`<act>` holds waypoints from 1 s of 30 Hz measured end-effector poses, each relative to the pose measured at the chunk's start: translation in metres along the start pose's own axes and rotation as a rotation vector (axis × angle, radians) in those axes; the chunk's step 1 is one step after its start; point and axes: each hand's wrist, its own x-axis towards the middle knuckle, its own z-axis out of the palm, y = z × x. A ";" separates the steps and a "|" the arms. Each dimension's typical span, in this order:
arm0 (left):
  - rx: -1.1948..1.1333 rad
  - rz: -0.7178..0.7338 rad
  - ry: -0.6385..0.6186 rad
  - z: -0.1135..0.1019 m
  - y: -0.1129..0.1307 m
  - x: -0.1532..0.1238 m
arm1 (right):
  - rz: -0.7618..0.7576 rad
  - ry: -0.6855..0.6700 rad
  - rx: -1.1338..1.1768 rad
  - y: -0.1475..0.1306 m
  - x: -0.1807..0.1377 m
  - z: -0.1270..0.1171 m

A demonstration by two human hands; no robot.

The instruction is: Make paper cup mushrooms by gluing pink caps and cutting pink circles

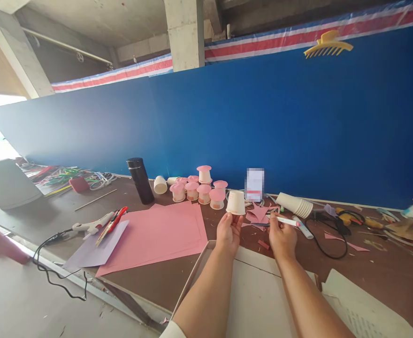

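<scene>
My left hand [229,232] is closed round the lower rim of a white paper cup [235,203], held upside down above the table. In my right hand [283,238], a white marker pen [287,221] with a pink end is gripped between thumb and fingers. The pen's left end is near the cup but apart from it. Behind my left hand stand several upturned cups with pink paper tops [204,190]. Pink paper scraps [259,213] lie between the cup and my right hand.
Large pink sheets [157,237] and a lilac sheet [99,244] lie left, with a glue gun [93,225] and a red-handled cutting tool [113,220]. A black bottle [141,182] stands behind them. Nested cups [294,204] lie right, beside a black cable [328,256]. A shallow box [254,281] is under my forearms.
</scene>
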 end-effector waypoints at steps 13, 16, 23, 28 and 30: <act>0.045 -0.045 0.085 0.006 0.006 -0.003 | 0.523 0.190 0.672 0.002 0.018 -0.027; 0.068 -0.054 0.062 0.007 0.008 -0.003 | 0.653 0.166 0.786 0.002 0.021 -0.031; 0.156 -0.051 0.018 0.005 0.009 -0.003 | 0.748 0.153 0.908 -0.003 0.021 -0.033; 0.272 -0.010 0.036 0.006 0.010 -0.002 | 0.806 0.168 0.953 -0.003 0.022 -0.035; 0.290 -0.012 0.042 0.007 0.011 -0.003 | 0.825 0.155 0.970 -0.002 0.022 -0.035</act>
